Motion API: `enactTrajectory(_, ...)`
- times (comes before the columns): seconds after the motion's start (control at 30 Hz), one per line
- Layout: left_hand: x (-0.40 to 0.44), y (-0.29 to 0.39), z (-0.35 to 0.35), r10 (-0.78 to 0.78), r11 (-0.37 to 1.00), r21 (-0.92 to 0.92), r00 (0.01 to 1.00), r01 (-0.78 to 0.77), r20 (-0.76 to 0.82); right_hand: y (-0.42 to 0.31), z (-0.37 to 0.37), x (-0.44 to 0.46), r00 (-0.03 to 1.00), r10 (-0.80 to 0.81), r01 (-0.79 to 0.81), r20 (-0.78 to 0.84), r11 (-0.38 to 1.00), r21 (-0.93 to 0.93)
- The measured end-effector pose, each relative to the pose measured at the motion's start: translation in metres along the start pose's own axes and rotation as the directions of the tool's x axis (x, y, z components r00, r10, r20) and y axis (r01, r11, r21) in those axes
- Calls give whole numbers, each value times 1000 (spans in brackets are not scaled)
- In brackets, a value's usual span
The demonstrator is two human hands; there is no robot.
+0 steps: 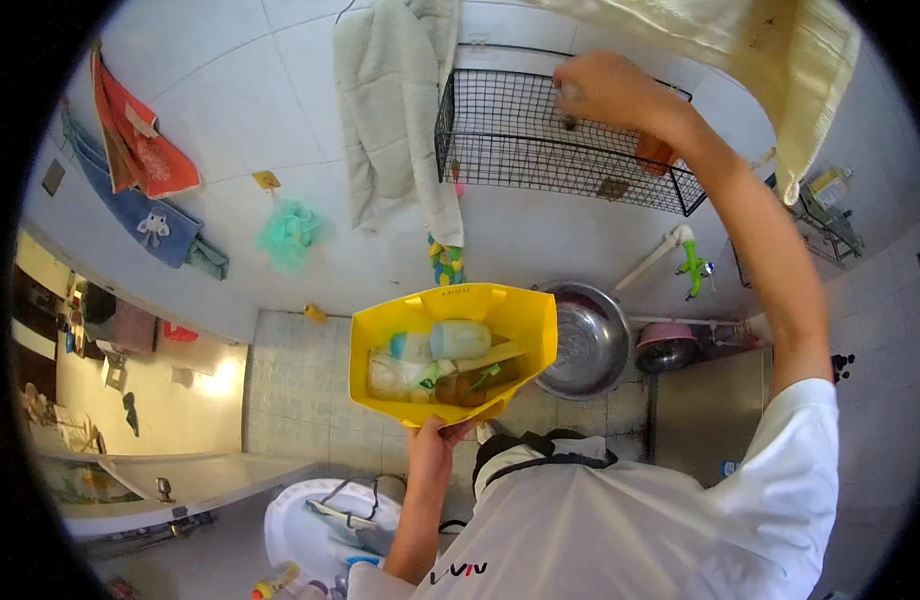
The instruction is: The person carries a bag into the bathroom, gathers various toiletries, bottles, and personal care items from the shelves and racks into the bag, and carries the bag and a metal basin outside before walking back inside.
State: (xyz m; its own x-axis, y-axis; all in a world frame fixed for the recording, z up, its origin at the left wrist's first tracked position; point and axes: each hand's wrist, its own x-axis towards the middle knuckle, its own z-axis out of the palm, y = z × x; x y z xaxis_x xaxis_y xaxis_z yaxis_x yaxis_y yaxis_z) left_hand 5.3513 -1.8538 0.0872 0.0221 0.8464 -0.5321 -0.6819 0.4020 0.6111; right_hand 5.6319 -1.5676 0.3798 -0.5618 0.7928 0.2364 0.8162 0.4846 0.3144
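Note:
My left hand (435,445) grips the near edge of a yellow bag (380,402), which hangs open in front of me. Inside the bag lie a pale blue-white container (460,340), a clear plastic item and a brownish item with green parts. My right hand (605,88) is raised over the black wire basket (520,150) on the wall, fingers closed around a small item, partly hidden, that I cannot make out. A brown-orange object (656,152) sits at the right end of the basket.
A grey towel (385,110) hangs left of the basket, with a green mesh sponge (290,235) farther left. Below are a metal basin (585,345), a green tap (693,268) and a pink basin (664,336). A white tub (285,525) stands at lower left.

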Motion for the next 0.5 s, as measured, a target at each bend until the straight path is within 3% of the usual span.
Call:
enactTrajectory(0.03, 1, 1, 1, 7, 1000, 2, 1000, -8, 7, -4, -9, -6, 1000, 3, -3, -9, 1000, -5)
enactTrajectory(0.1, 1, 1, 3, 21, 1000, 9, 1000, -21, 2, -20, -22, -24, 889, 315, -183, -332, 909, 374)
enactTrajectory(0.13, -2, 1, 5, 30, 1000, 5, 1000, -30, 3, -25, -23, -30, 888, 309, -175, -340, 911, 373)
enactTrajectory(0.17, -3, 2, 8, 32, 999, 5, 999, -32, -8, -27, -23, -36, 834, 478, -131, -277, 658, 742)
enactTrajectory(0.2, -6, 3, 10, 31, 1000, 7, 999, -30, -19, -30, -24, -44, 789, 599, -40, -138, 274, 961)
enactTrajectory(0.23, -8, 3, 13, 33, 999, 10, 999, -33, -16, -37, -27, -52, 786, 602, -37, -142, 275, 961)
enactTrajectory(0.3, -11, 5, 19, 40, 999, 0, 999, -40, -13, -57, -32, -65, 824, 566, 221, -20, -290, 931)
enactTrajectory(0.33, -12, 0, 22, 45, 999, 5, 999, -45, -11, -64, -31, -73, 822, 569, 228, -24, -290, 929)
enactTrajectory(0.43, -14, -7, 23, 85, 996, 5, 995, -85, -57, -83, -24, -86, 865, 498, 298, 66, -615, 730)
enactTrajectory(0.5, -14, -12, 21, 86, 996, -6, 993, -87, -81, -91, -17, -93, 864, 498, 324, 71, -659, 679)
